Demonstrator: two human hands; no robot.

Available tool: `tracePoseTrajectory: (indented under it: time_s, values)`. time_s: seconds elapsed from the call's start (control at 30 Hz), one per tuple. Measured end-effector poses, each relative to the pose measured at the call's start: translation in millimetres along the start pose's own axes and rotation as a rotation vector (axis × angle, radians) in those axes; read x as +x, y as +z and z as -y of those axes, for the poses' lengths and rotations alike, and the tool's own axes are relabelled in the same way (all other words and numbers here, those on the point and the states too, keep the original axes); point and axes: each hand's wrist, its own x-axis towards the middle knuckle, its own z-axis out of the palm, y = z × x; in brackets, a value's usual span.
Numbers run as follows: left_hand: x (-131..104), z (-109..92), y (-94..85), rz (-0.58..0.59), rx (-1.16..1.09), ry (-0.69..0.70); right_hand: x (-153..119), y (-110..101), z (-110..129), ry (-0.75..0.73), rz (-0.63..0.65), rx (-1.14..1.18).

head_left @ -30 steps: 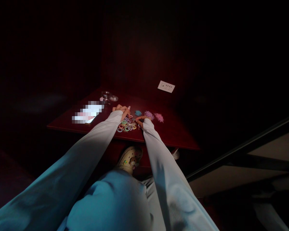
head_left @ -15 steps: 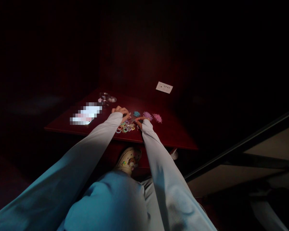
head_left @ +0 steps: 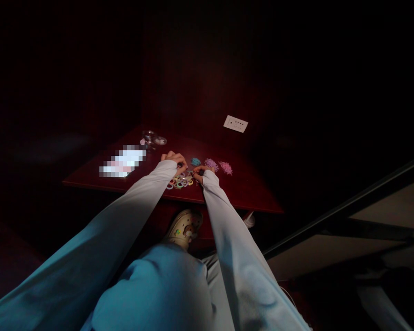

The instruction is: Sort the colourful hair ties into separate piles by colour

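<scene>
On the dark red table lies a mixed pile of small pastel rings (head_left: 181, 181) that look like hair ties. My left hand (head_left: 174, 161) is at the pile's far left, its fingers curled down; whatever lies in them is too small to make out. At the pile's right side, my right hand (head_left: 203, 173) has thumb and fingertips pinched close together over something I cannot make out. Just beyond the hands sit a blue heap (head_left: 195, 162), a purple heap (head_left: 211, 164) and a pink heap (head_left: 225, 168) of thin little pieces.
A lit phone (head_left: 123, 162), its screen blurred out, rests on the left of the table (head_left: 251, 193). Clear round containers (head_left: 152, 139) stand at the back left. A white socket plate (head_left: 235, 123) is on the wall. Below the front edge is a clog-style shoe (head_left: 182, 230).
My left hand's fingers have shifted slightly and curl in more over the rings. My right hand stays almost in place, still pinched. The heaps look the same.
</scene>
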Motion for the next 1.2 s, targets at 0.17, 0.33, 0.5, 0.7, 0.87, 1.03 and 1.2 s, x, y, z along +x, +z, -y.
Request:
tracePoseTrajectory:
  time_s: [0.17,0.33,0.5,0.7,0.87,1.03,1.2]
  values:
    - [-0.2,-0.7,0.0,-0.017,-0.015,0.006,1.5,1.7,-2.4,-0.003,-0.005,-0.013]
    - [-1.1,-5.1,-3.6,-0.011,-0.043,0.007,-0.5,-0.1,-2.4,-0.035,-0.002,-0.034]
    - [-1.1,-7.1,-5.4,-0.001,-0.046,0.015,-1.0,-1.0,-1.1,-0.03,0.006,-0.044]
    - [0.6,-4.1,-3.5,0.012,-0.012,0.008,4.3,3.5,-5.3,0.016,-0.028,0.041]
    - [0.1,-1.7,-1.8,0.029,-0.02,0.022,8.2,6.2,-10.1,0.016,-0.038,0.124]
    - [-0.4,0.1,2.8,0.038,-0.072,0.052,8.4,4.4,-11.7,-0.092,-0.073,0.13]
    - [1.0,2.5,4.9,0.046,-0.093,0.067,10.6,6.1,-13.4,-0.103,-0.082,0.169]
